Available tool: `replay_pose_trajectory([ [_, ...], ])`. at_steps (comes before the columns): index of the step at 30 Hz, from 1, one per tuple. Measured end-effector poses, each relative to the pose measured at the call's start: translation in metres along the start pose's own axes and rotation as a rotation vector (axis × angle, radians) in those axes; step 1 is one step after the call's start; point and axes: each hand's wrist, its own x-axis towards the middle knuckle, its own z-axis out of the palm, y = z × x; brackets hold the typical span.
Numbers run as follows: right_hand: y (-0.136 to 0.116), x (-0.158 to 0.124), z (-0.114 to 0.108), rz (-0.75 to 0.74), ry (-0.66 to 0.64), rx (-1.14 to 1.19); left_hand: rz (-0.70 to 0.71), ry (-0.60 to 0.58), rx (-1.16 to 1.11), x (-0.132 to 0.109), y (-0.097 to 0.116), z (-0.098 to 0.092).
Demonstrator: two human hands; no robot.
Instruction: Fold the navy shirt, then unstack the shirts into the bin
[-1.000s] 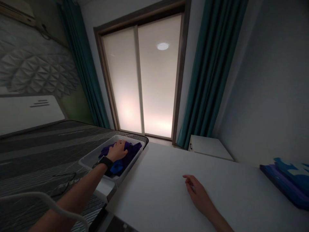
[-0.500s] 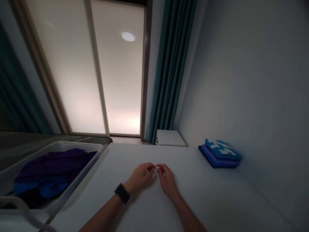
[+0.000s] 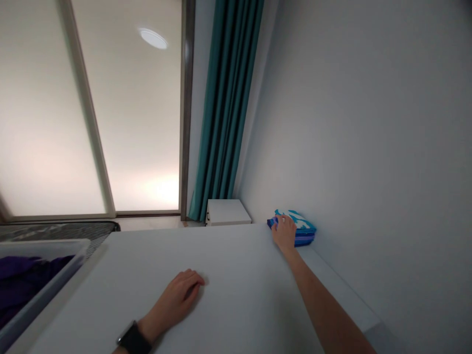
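My right hand [image 3: 284,232] is stretched out to the far right corner of the white table [image 3: 228,275] and rests on a small stack of folded cloths [image 3: 300,230], blue and purple with a blue-and-white one on top. Its fingers curl over the stack's near left edge; whether they grip it is unclear. My left hand [image 3: 177,300], with a dark watch at the wrist, lies palm down on the table near me, fingers loosely bent, holding nothing.
A white bin [image 3: 40,290] with purple and blue cloth [image 3: 18,280] stands at the left edge, on a dark patterned bed. A small white cabinet [image 3: 225,212], a teal curtain [image 3: 224,108] and a frosted sliding door [image 3: 92,113] lie beyond the table. A grey wall is on the right.
My view has swung right. My hands, close together at the table's middle half a second ago, have parted: the right reached out to the folded stack, the left settled flat near me.
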Motion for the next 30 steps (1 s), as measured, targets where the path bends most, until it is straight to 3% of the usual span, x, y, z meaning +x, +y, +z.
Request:
replay_pose_trajectory([
  [3,0.043,0.011,-0.008,0.137,0.041,-0.019,0.009,-0.011,-0.006,-0.001,-0.003,0.002],
  [6,0.067,0.016,-0.012,0.195,0.010,-0.008,0.007,-0.009,-0.014,-0.002,-0.007,0.004],
  [10,0.074,0.028,-0.019,0.276,-0.016,0.022,0.001,-0.016,-0.012,-0.001,-0.006,0.003],
  [13,0.063,0.037,-0.030,0.300,0.003,0.043,-0.012,-0.003,-0.024,-0.001,-0.003,0.001],
  [17,0.025,0.045,-0.050,0.213,0.053,0.117,-0.048,0.030,-0.083,0.000,0.001,0.001],
  [21,-0.038,0.034,-0.051,0.090,0.023,0.294,-0.162,0.069,-0.267,0.001,0.003,-0.002],
  [24,-0.100,-0.011,-0.035,0.044,-0.077,0.503,-0.254,0.091,-0.608,0.003,0.001,-0.007],
  [26,-0.143,-0.058,-0.021,-0.013,-0.219,0.677,-0.294,0.133,-0.853,0.003,-0.003,-0.011],
  [27,-0.163,-0.082,-0.015,-0.038,-0.365,0.852,-0.312,0.170,-0.928,0.003,-0.005,-0.013],
  [28,-0.181,-0.103,-0.010,-0.053,-0.504,0.998,-0.333,0.211,-0.955,0.003,-0.007,-0.015],
  [30,-0.207,-0.136,-0.004,-0.031,-0.654,1.152,-0.375,0.315,-0.898,0.001,-0.009,-0.019],
])
